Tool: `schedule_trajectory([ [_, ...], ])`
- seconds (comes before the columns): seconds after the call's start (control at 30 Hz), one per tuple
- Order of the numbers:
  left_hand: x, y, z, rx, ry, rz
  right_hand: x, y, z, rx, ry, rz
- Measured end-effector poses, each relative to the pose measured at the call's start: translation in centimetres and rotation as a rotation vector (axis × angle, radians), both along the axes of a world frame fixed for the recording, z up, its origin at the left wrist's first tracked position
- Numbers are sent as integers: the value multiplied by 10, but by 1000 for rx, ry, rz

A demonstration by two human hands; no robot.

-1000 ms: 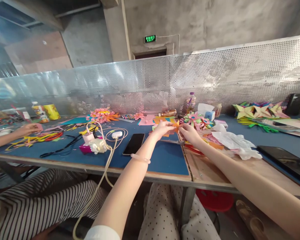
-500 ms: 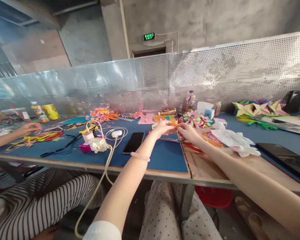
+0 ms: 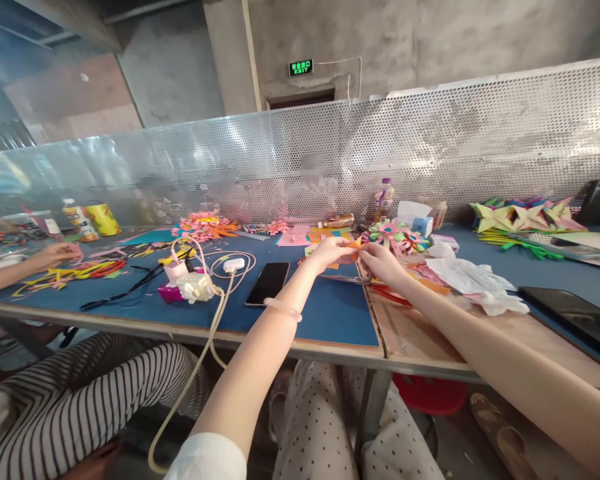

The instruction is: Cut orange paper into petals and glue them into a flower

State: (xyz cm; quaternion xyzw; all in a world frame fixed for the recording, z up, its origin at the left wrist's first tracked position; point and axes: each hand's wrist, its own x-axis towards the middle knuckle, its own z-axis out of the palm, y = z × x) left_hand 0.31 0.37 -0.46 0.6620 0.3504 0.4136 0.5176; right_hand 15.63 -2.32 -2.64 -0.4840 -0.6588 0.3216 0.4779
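Over the table's middle, a small orange paper piece (image 3: 355,245) with pointed edges is pinched between my two hands. My left hand (image 3: 330,253), on the arm with the pale bracelet, has its fingers closed on the left side of the paper. Gripping the right side is my right hand (image 3: 381,262), and the fingers partly cover the paper's shape. Scissors (image 3: 349,279) lie just below the hands. Close behind my right hand are pink and green paper flowers (image 3: 393,235). Orange and pink paper sheets (image 3: 296,235) lie behind my left hand.
A black phone (image 3: 268,283) and a power strip with cords (image 3: 193,287) lie to the left. Crumpled tissue (image 3: 473,275) and a large dark phone (image 3: 573,319) lie right. A bottle (image 3: 384,198) stands near the perforated metal screen (image 3: 260,160). A co-worker's hand (image 3: 55,255) holds pink paper.
The orange paper has turned slightly between my fingers, and its star-like spread points now look more folded. Both hands stay in nearly the same place; the view has shifted slightly.
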Motion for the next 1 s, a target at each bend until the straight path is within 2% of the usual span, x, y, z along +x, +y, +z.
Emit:
schedule_trajectory([
  [0.3,0,-7,4,38,36,68,0,4,-3,4,2,9],
  [0.6,-2,0,-1,72,45,57,0,4,-1,-20,77,48],
  [0.77,-2,-10,4,73,81,106,-1,1,0,-25,76,57],
  [0.9,-1,-18,8,10,117,104,0,3,-2,-18,45,50],
  [1.0,-1,-18,7,30,110,105,1,6,-4,-17,46,57],
])
